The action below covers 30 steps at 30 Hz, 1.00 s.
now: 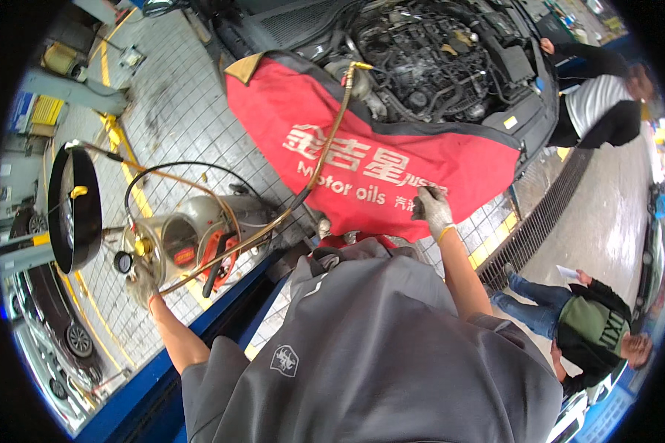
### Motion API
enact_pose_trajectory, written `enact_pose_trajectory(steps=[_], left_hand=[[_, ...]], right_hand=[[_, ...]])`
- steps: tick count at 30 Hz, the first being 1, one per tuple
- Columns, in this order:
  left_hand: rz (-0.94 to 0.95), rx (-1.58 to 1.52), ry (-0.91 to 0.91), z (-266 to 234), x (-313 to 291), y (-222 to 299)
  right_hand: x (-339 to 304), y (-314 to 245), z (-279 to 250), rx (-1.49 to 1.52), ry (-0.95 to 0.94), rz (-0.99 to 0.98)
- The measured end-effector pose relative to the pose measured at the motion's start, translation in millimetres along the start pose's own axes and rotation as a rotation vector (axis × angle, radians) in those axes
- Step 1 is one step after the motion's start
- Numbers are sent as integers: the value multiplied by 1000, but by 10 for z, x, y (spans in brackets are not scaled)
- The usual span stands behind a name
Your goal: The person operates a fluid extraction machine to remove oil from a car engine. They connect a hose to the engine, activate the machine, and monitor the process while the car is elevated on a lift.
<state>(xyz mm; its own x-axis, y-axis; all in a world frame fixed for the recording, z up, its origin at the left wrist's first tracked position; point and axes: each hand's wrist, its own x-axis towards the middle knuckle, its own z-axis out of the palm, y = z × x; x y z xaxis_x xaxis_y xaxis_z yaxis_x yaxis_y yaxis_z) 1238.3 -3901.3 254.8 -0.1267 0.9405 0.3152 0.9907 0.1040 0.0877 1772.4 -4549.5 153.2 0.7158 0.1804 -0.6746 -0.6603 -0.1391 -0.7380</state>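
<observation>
In a whitish glove, my left hand (142, 286) is at the fittings of an oil drainer, just below its round pressure gauge (123, 261). Its fingers look bent round a part there that I cannot make out. The drainer has a clear cylinder (171, 240), a grey metal tank (225, 210) and an orange-red handle (220, 258). A brownish hose (321, 159) runs from beside the drainer up to a yellow-tipped fitting (358, 66) at the engine bay. My gloved right hand (432, 208) hovers over the red fender cover (273, 111), fingers loosely bent and apart, nothing visible in them.
A car's open engine bay (436, 59) lies ahead. A black round drain pan (74, 210) stands left of the drainer. Two people are at the right: one beside the car (598, 103), another holding paper (587, 325). A floor grating (547, 207) runs between. Parked cars (55, 317) stand far left.
</observation>
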Motion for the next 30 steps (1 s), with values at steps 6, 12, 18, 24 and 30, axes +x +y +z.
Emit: enact_pose_trajectory(steps=[6,12,18,24,30], left_hand=[[363,-167,48,-245,73,628],[422,236,-386,54,609,1226],[473,369,-408,435,1068,1162],[588,394,-408,815,1310,863],[623,462,-454,917,1435,830]], right_hand=[[-82,-138,87,-32,-17,-3],[-140,-66,236,-61,-40,22],[-275,176,10,-52,25,61],[-368,427,-197,-58,135,109],[-364,550,-163,-126,85,136]])
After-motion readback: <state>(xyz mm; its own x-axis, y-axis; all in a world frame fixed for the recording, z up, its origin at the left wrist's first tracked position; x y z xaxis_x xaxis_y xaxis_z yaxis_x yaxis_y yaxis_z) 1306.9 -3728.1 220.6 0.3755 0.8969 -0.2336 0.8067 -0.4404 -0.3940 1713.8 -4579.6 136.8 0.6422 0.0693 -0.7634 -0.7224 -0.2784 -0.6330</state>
